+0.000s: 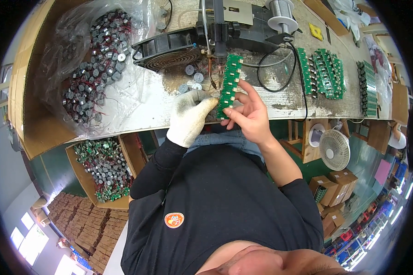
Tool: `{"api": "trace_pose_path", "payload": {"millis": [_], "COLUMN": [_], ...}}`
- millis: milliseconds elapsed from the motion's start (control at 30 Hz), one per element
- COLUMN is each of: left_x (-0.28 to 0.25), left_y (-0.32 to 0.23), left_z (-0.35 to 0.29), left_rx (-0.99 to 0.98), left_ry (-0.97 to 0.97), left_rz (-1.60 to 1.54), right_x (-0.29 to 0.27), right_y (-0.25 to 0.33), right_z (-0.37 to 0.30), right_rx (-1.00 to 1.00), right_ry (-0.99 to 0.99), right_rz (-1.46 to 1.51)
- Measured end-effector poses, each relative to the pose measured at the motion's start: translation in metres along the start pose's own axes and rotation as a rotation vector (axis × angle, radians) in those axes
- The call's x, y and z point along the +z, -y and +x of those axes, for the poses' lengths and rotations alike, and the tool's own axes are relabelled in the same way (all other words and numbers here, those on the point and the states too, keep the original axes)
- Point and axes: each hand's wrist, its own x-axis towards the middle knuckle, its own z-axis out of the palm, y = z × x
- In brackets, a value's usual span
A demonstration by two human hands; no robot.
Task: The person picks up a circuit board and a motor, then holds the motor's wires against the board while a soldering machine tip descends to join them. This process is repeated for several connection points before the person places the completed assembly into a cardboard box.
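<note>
My right hand (250,114), bare, grips the lower end of a long green circuit board (231,78) between thumb and fingers. The board stands tilted, with a row of small pale connectors along it. My left hand (190,112) wears a white glove with a greyish patch. Its fingers are closed, and the thumb tip meets the board's left edge; whatever they pinch is hidden. Above both hands is a soldering machine (219,34), its thin tip close to the board's upper part. A few round grey metal parts (198,77) lie just beyond the left hand.
Many wired round parts (96,59) fill a plastic-lined carton at left. A black fan (170,49) and a solder wire spool (281,17) stand at the back. More circuit boards (328,73) lie at right, past a black cable (261,75). Below left, another box (85,178) holds finished-looking pieces.
</note>
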Motion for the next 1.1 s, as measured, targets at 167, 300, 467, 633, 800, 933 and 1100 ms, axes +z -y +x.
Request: {"api": "trace_pose_path", "payload": {"millis": [167, 300, 467, 633, 800, 933, 1100], "left_x": [0.003, 0.004, 0.003, -0.003, -0.021, -0.054, -0.149], "left_y": [-0.007, -0.006, 0.007, 0.01, -0.001, 0.003, -0.007], "left_z": [-0.002, -0.002, 0.001, 0.005, -0.013, -0.02, -0.01], "left_rx": [-0.013, -0.024, 0.011, 0.003, 0.544, 0.617, 0.716], "left_ry": [-0.009, 0.009, -0.046, -0.014, -0.13, -0.281, -0.94], "left_rz": [-0.011, -0.016, -0.041, 0.009, 0.651, 0.51, 0.902], "right_x": [0.001, 0.0, -0.001, 0.003, 0.002, -0.003, -0.006], "right_y": [0.004, 0.005, -0.002, 0.0, 0.001, -0.004, -0.008], "right_z": [0.0, -0.001, -0.001, 0.0, 0.001, 0.002, 0.001], "right_rx": [-0.011, -0.012, 0.014, 0.026, 0.033, 0.0, -0.018], "right_ry": [0.002, 0.005, -0.001, -0.012, -0.028, -0.068, -0.084], "right_rz": [-0.002, -0.011, -0.002, -0.012, -0.017, -0.041, -0.094]}}
